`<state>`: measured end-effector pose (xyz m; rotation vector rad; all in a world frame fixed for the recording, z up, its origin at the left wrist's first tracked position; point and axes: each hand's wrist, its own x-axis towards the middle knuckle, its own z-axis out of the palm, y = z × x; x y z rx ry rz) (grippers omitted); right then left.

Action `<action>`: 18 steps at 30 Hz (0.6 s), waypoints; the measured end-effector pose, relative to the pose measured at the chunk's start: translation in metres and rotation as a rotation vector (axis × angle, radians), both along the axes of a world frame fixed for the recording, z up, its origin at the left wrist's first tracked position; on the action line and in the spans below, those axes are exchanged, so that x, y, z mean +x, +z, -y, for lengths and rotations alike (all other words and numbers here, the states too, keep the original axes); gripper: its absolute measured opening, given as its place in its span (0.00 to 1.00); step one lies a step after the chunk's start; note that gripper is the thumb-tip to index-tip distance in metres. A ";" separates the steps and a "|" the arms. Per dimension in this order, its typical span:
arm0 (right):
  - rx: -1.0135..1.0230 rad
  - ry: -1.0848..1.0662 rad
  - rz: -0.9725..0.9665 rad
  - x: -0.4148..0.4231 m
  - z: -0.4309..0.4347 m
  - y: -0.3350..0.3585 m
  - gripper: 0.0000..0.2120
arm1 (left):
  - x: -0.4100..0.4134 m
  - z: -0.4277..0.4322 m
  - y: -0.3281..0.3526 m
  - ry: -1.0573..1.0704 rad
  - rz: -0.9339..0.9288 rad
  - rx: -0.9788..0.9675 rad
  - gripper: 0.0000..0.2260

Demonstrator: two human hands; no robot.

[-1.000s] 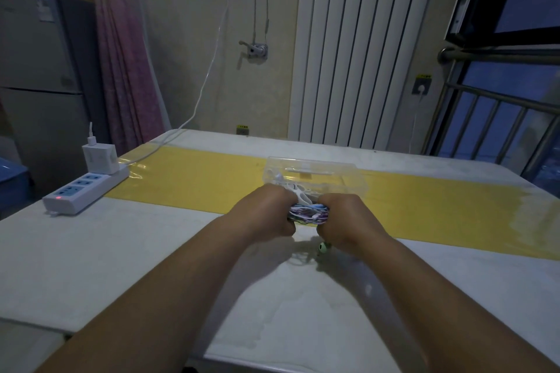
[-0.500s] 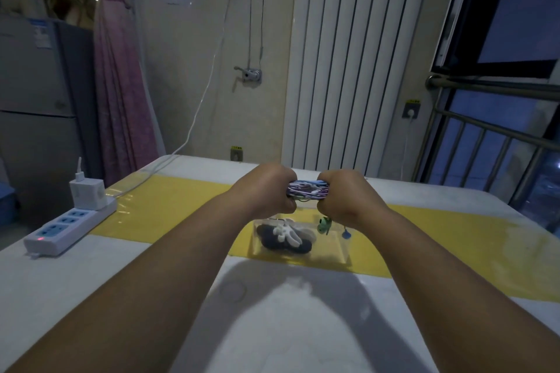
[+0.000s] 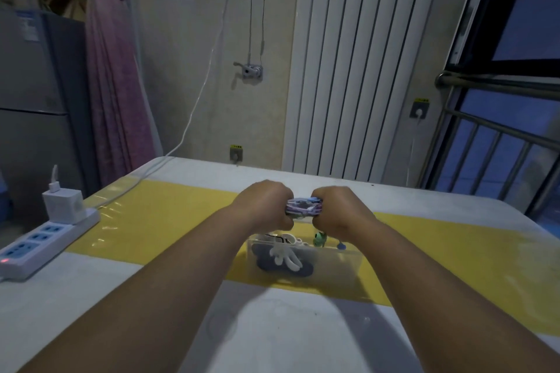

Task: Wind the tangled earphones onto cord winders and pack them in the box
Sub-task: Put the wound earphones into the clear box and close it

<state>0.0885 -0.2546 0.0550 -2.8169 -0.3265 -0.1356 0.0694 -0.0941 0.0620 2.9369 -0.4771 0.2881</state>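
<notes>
A small bundle of blue, purple and white earphone cord is held in the air between both fists, above the box. My left hand grips its left end and my right hand grips its right end. A green piece and a small blue piece dangle under my right hand. Below stands a clear plastic box on the yellow strip; inside it lie a white wound cord and a dark one.
The white table carries a yellow strip across its middle. A white power strip with a charger plugged in lies at the left edge, its cable running up the wall. A radiator and a window railing stand behind the table.
Both hands lifted the cord bundle up off the table from in front of the box to above it. The view tilted upward, so the box now appears below the hands.
</notes>
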 end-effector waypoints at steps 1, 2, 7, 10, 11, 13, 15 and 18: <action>-0.028 0.001 -0.049 0.002 0.000 -0.007 0.08 | 0.002 0.002 -0.007 -0.003 -0.020 0.067 0.07; -0.074 0.013 -0.101 0.005 0.000 -0.015 0.09 | 0.004 0.003 -0.015 -0.008 -0.049 0.126 0.08; -0.361 0.052 -0.341 0.021 -0.013 -0.030 0.13 | 0.024 -0.003 -0.031 -0.067 -0.123 0.216 0.17; -0.404 0.052 -0.414 0.030 -0.016 -0.040 0.14 | 0.023 -0.009 -0.031 -0.120 -0.180 -0.020 0.24; -0.405 0.047 -0.416 0.031 -0.015 -0.044 0.14 | 0.022 -0.011 -0.031 -0.132 -0.199 -0.111 0.24; -0.414 0.042 -0.404 0.032 -0.015 -0.047 0.13 | 0.022 -0.015 -0.030 -0.134 -0.212 -0.257 0.18; -0.412 0.047 -0.393 0.033 -0.014 -0.048 0.13 | 0.022 -0.016 -0.028 -0.117 -0.182 -0.234 0.12; -0.392 0.076 -0.385 0.031 -0.013 -0.046 0.14 | 0.022 -0.011 -0.030 -0.086 -0.154 -0.024 0.10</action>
